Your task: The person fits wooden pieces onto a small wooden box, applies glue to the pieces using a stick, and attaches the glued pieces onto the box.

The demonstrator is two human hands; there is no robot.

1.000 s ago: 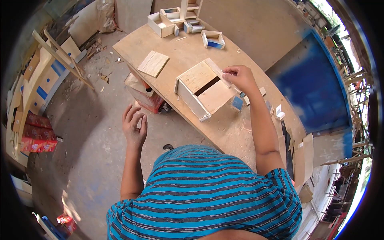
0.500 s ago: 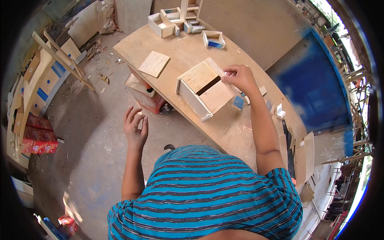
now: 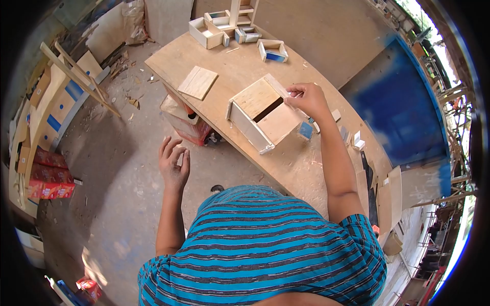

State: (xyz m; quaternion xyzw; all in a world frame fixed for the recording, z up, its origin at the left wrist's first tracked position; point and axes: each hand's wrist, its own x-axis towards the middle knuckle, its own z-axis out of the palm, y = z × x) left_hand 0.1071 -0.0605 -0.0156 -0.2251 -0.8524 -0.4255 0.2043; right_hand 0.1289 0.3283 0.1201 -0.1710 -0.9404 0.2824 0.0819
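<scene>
A pale wooden box (image 3: 255, 99) with a dark slot across its top stands on the worktable (image 3: 235, 64). My right hand (image 3: 310, 100) is at its far right edge, thumb and fingertips pinched on the rim strip; whether a small piece is also between them is hidden. My left hand (image 3: 174, 164) hangs in the air over the floor, left of the table. Its fingers are loosely curled and apart, and nothing can be made out in them. A blue-faced block (image 3: 305, 130) lies beside the box. A flat square wooden panel (image 3: 198, 82) rests to its left.
Small open wooden trays (image 3: 206, 33) and a blue-bottomed frame (image 3: 273, 51) sit at the table's far end. Offcuts (image 3: 359, 141) lie along the right side. Under the table edge is a red-and-white container (image 3: 186, 122). Red cartons (image 3: 48, 176) stand at the left.
The box sits very slightly further right in view, as do the panel and table. My right hand keeps its hold at the edge. My left hand's thumb and forefinger are a little closer together.
</scene>
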